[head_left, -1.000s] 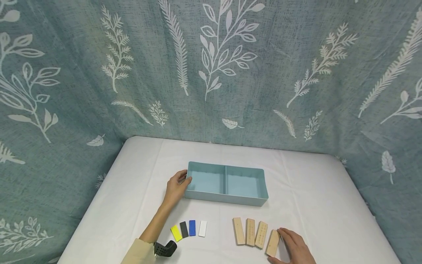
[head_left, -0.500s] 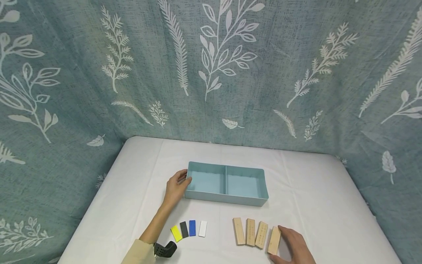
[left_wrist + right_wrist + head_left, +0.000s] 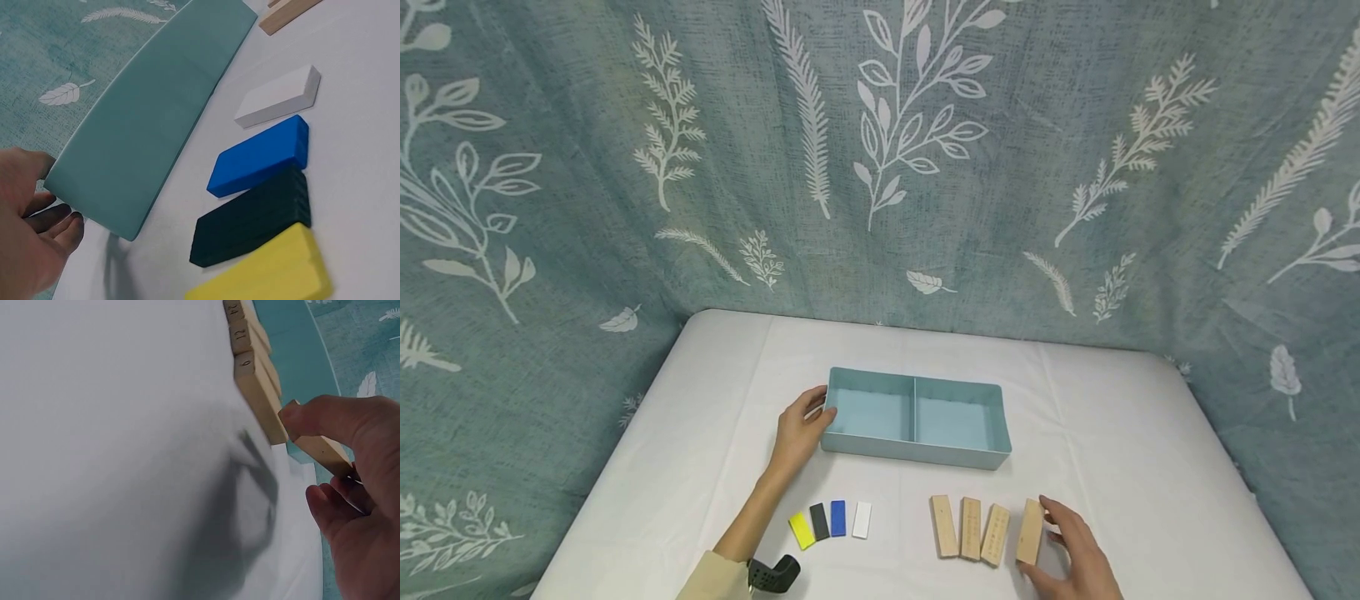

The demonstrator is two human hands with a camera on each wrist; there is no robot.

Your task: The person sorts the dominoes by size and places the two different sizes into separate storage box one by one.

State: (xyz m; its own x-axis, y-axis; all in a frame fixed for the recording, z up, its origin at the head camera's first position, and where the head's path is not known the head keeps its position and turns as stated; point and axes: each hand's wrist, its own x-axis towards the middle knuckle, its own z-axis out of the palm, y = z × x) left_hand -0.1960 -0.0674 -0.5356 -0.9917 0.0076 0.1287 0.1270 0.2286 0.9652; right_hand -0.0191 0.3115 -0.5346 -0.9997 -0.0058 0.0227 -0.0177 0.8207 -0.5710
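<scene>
My right hand [image 3: 1075, 554] pinches a wooden block [image 3: 1030, 533] between thumb and fingers. In the right wrist view that wooden block [image 3: 322, 455] is raised off the cloth, and a hand's shadow falls below it. Three similar wooden blocks [image 3: 970, 529] lie in a row just left of it; numbers mark their ends in the right wrist view. At the left end of a pale blue two-compartment box [image 3: 916, 451], my left hand [image 3: 800, 427] holds the end wall, thumb at the rim. Both compartments show bare floors.
Small yellow [image 3: 801, 530], black [image 3: 819, 522], blue [image 3: 838, 518] and white [image 3: 861, 520] blocks lie in front of the box, near the left forearm. A white cloth [image 3: 1112, 433] covers the table. A patterned teal curtain [image 3: 850, 275] hangs behind and at both sides.
My right hand has lifted the rightmost wooden block off the cloth, tilting it more upright and shifting it slightly right. The left hand and the box stay in place.
</scene>
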